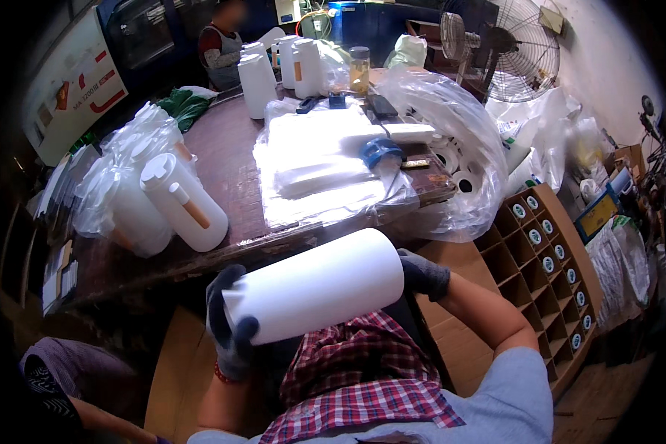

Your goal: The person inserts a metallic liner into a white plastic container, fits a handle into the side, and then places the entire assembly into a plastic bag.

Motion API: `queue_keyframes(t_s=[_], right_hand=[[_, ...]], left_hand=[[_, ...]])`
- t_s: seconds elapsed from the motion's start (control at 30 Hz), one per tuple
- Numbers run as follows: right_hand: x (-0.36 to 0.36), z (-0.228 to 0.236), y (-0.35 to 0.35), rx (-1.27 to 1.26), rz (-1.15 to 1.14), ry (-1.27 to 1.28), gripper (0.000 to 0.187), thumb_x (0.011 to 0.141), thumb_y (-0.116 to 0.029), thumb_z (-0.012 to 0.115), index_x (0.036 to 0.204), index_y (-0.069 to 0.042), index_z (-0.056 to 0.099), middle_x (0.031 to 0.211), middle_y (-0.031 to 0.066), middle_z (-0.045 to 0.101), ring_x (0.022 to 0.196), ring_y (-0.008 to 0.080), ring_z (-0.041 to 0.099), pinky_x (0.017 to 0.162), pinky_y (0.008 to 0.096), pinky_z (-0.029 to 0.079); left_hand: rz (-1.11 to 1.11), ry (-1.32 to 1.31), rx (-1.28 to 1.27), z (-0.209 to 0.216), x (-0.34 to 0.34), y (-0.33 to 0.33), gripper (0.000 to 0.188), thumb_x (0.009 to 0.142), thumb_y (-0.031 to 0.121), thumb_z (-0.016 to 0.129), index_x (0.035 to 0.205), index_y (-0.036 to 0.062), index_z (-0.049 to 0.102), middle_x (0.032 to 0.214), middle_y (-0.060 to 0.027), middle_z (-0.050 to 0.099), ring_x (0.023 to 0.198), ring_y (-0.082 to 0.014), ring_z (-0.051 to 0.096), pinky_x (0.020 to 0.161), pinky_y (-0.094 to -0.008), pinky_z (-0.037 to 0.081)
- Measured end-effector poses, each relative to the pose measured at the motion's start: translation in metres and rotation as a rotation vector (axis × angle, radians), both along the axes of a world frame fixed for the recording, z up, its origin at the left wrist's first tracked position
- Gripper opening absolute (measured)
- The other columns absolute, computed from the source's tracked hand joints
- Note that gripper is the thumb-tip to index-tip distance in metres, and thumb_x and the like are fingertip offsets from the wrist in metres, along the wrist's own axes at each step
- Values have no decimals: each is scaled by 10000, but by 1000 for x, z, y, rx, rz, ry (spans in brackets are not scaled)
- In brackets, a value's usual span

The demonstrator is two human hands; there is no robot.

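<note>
Dark lettering and numbers next to red marks on the white panel (70,92), upper left. Green-and-white round labels (534,237) in the carton (572,240), right side, are too tiny to read.

- White: the near container (318,288); dark grey: the gloved left hand (228,337) and the gloved right hand (424,277);
- Red, navy and white plaid: the near cloth (359,408); pale grey: the shirt (507,385) at near right;
- Dark reddish brown: the table (226,159); white with an orange-brown strip: the jug (176,216) at its left;
- Deep green: the bag (186,108) at far left; blue: the roll (381,150) among white sheets (303,137);
- Tan: the divided carton (574,243) at right, its round tops (535,237) white and green.
</note>
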State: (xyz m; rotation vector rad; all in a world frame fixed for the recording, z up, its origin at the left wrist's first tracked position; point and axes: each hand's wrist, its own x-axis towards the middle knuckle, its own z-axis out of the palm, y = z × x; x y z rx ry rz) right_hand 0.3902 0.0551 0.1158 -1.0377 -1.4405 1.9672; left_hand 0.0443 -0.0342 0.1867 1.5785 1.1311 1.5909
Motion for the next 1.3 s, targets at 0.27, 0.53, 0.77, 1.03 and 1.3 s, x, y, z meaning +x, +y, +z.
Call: queue_keyframes(t_s=[0.27, 0.53, 0.77, 1.03, 1.3], right_hand=[[-17, -41, 89, 489, 160, 73, 268, 916, -170, 631, 1149, -40, 658, 1053, 71, 674, 948, 150, 622, 855, 286, 510], [-37, 7, 214, 723, -360, -194, 185, 918, -201, 646, 1038, -68, 691, 1001, 65, 682, 854, 129, 637, 724, 260, 505], [-44, -46, 292, 1160, -421, -1028, 373, 867, -472, 620, 949, -111, 667, 1071, 124, 636, 1103, 318, 562, 957, 465, 400], [-49, -52, 227, 711, -492, -337, 289, 954, -261, 572, 1074, -24, 685, 966, 114, 703, 842, 203, 633, 765, 313, 490], [-79, -70, 114, 315, -639, 288, 247, 956, -167, 589, 1117, 12, 642, 1003, 58, 653, 901, 135, 578, 827, 273, 485]], left_hand=[[-80, 1006, 646, 7, 9, -27, 482, 769, 501, 728, 1179, 259, 655, 1311, -74, 528, 1261, -345, 453, 1019, -603, 350], [-592, 1245, 329, -111, 12, -53, 582, 833, 392, 689, 1374, 306, 493, 1459, -49, 464, 1326, -256, 457, 919, -467, 488], [-665, 145, -394, -30, 6, 45, 289, 936, 137, 594, 1205, 54, 661, 1081, -118, 690, 1013, -190, 644, 918, -335, 505], [-279, 360, -344, -75, 39, 179, 398, 938, 328, 612, 1181, 14, 642, 1104, -176, 670, 981, -274, 654, 878, -379, 515], [-28, 1031, 159, -140, 50, 201, 263, 880, 146, 608, 1129, 69, 642, 1139, -110, 642, 1041, -260, 621, 887, -377, 507]])
